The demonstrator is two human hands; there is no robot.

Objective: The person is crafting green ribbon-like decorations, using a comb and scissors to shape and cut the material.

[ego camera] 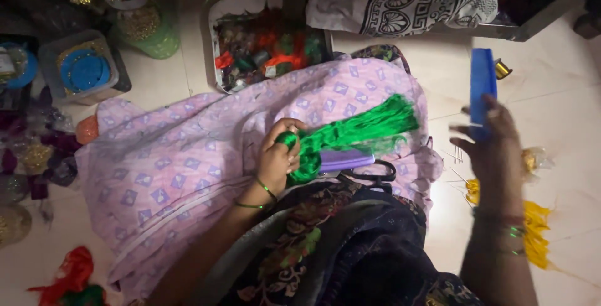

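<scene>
My left hand grips the knotted end of a bundle of bright green threads, which fans out to the right over a lilac patterned cloth spread on my lap. Under the bundle lie a purple flat tool and black-handled scissors. My right hand is raised over the floor at the right and holds a blue flat comb-like piece upright; the hand is blurred.
A white tray of mixed coloured threads sits behind the cloth. Containers of beads stand at the far left. Yellow thread bundles and pins lie on the pale floor at the right. Red and green thread lies at the bottom left.
</scene>
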